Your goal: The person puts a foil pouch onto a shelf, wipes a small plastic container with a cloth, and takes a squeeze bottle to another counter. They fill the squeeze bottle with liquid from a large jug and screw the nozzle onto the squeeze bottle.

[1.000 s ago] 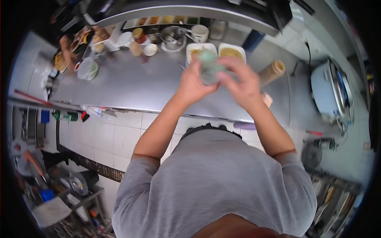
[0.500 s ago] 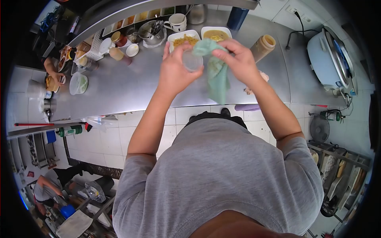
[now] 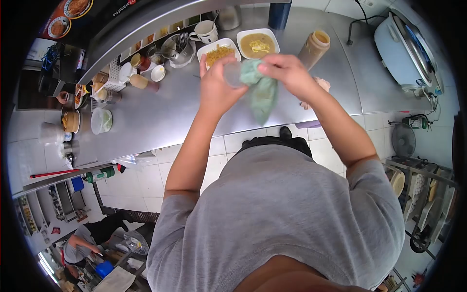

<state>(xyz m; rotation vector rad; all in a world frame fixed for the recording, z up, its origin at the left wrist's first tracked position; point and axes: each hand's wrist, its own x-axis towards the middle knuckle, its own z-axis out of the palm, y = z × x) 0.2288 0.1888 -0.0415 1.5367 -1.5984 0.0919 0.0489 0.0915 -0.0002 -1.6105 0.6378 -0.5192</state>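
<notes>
The left hand (image 3: 216,90) grasps a clear cup (image 3: 231,74) with its fingers curled round the far side and the thumb on the near side, while the right hand (image 3: 291,73) pinches a green cloth (image 3: 263,100) between thumb and fingers. Both are held above the table (image 3: 170,112), near its front edge. The cup is tipped, its round outline turned partly toward the right hand; its exact axis cannot be told behind the fingers and cloth. The cloth is bunched at its upper end against the cup's right side, and its long axis runs down from there toward the wearer, leaning slightly right, to a blurred, narrowing tip. Just beyond the left hand is a white dish of shredded food (image 3: 219,52), with a dish of soup (image 3: 258,44) beside it to the right and a mug (image 3: 205,31) behind. An open bottle (image 3: 315,48) stands near the right hand, on its far side. Compared with half a second ago, the cloth's upper part is gathered into a tighter wad at the cup, where it then draped loosely between the hands, and its hanging part looks shorter. The left hand keeps its grip on the cup, and the right keeps its pinch. The view has turned, so the dishes and bottle sit differently in it, and more of the dish of soup shows.
</notes>
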